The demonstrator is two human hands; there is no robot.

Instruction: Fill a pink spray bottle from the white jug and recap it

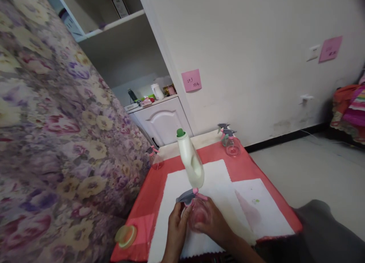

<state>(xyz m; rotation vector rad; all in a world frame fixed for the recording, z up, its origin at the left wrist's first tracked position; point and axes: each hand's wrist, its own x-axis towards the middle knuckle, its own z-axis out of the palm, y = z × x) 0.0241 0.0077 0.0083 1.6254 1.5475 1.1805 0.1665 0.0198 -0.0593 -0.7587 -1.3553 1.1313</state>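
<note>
Both of my hands are closed on a clear pink spray bottle [197, 209] with a grey and pink trigger head, held over the near part of a white cloth [168, 217]. My left hand [178, 221] grips it at the neck, just below the trigger head. Around the right side of its body wrap the fingers of my right hand [213, 221]. Right behind it, a pale green jug [189, 156] with a green top and a moulded handle stands on the cloth.
A red cloth [139, 221] covers the table. Other spray bottles stand at the back right [233, 147] and back left [156, 160]. A round greenish lid or dish [126, 236] lies front left. A printed white sheet [261, 206] lies right. A floral curtain [65, 141] hangs left.
</note>
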